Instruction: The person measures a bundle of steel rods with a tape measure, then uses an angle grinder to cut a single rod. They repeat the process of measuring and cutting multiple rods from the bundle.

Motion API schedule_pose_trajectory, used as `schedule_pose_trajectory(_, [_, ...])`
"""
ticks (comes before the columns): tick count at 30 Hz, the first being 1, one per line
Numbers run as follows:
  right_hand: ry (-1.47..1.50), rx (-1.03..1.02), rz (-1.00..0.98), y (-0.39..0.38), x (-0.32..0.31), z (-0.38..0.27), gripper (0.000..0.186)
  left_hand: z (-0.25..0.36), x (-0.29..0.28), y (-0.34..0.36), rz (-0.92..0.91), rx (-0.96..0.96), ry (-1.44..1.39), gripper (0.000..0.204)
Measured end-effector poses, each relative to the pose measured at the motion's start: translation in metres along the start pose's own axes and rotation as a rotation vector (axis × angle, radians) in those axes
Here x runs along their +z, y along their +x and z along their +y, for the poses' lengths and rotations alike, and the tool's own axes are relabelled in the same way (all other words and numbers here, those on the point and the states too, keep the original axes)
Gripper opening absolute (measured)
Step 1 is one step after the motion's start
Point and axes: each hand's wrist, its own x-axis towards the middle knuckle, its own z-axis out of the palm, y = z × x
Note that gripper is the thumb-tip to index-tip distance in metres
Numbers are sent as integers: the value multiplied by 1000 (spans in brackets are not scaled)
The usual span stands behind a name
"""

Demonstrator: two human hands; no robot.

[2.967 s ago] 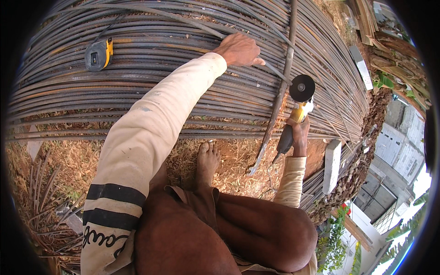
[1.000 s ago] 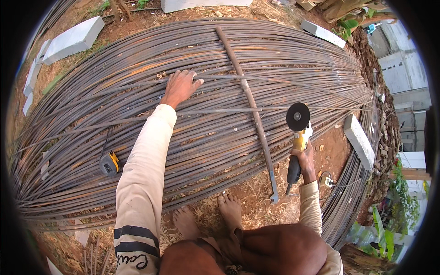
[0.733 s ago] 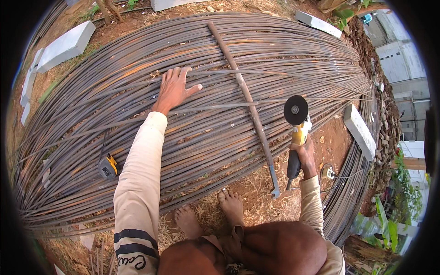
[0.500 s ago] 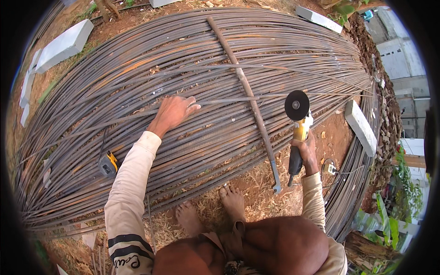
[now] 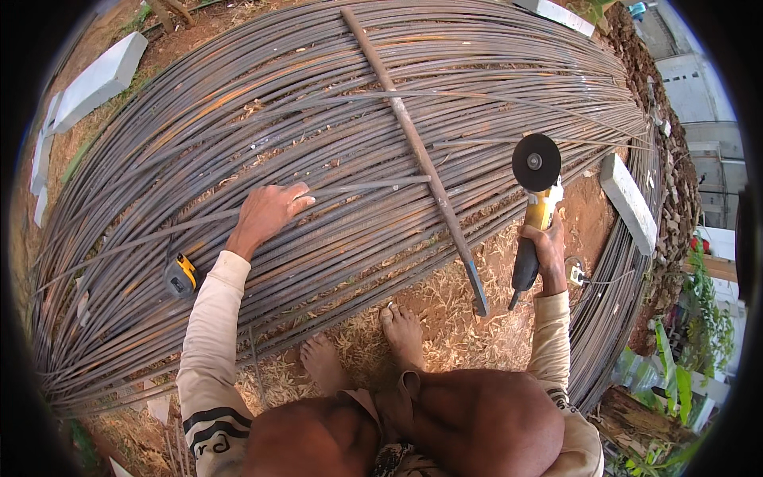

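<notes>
On my feed, the left hand [image 5: 266, 215] hides the stretch of rod [image 5: 369, 186] in its grip, the right hand [image 5: 548, 242] covers part of the grinder [image 5: 540, 210], and the top edge crops a white block [image 5: 563, 16].

Site surroundings: pale blocks, ground cover, vegetation and structures.
A long white block [image 5: 99, 78] lay obliquely at the upper left, with smaller pale blocks [image 5: 41, 159] adjoining its lower end. A second white block [image 5: 560, 16] was located at the upper right; a third, a slanted block [image 5: 629, 203], rested on reddish soil [image 5: 584, 213]. Dry leaf litter [image 5: 449, 318] covered the central ground. Along the right margin, a band of brown rubble [image 5: 677, 183] bordered a grey wall [image 5: 699, 95]. Green foliage [image 5: 703, 318] grew below a wooden beam [image 5: 721, 269]; a brown log [image 5: 640, 417] occupied the lower right.
</notes>
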Motion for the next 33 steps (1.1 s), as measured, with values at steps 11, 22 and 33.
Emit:
schedule_pose_trajectory(11, [4,11,-27,-3,15,-3,56,-4,-32,-18,299,72,-59,34])
schedule_pose_trajectory(22, [-42,-52,-150,25,52,-30,53,-41,-31,128,192,-176,67,61])
schedule_pose_trajectory(33, [-68,-17,-151,25,71,-39,53,-22,-29,108,253,-141,43,50])
